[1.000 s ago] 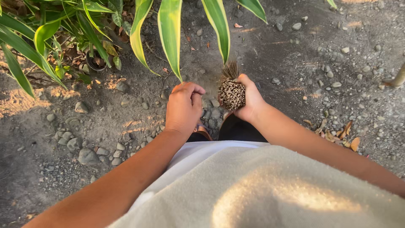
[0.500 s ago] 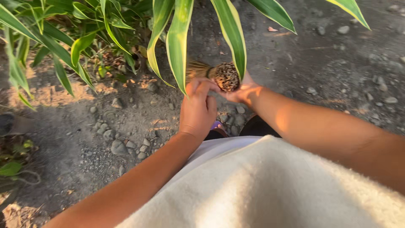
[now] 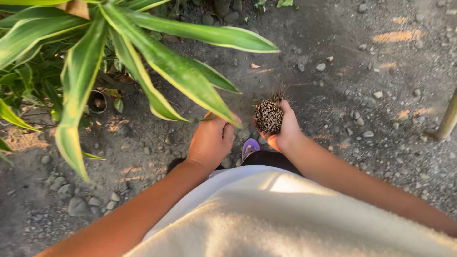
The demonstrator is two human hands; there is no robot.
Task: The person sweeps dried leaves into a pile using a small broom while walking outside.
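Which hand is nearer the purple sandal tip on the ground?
Right. The right hand, holding the bundled stick broom, is just right of and above the purple sandal tip. The left hand, closed beneath a striped leaf, is farther off to its left.

I see bare grey dirt ground [image 3: 333, 57] strewn with small stones [image 3: 76, 205]; long green leaves with yellow edges [image 3: 162, 62] arch in from the upper left; warm sunlight patches [image 3: 397, 35] fleck the soil.
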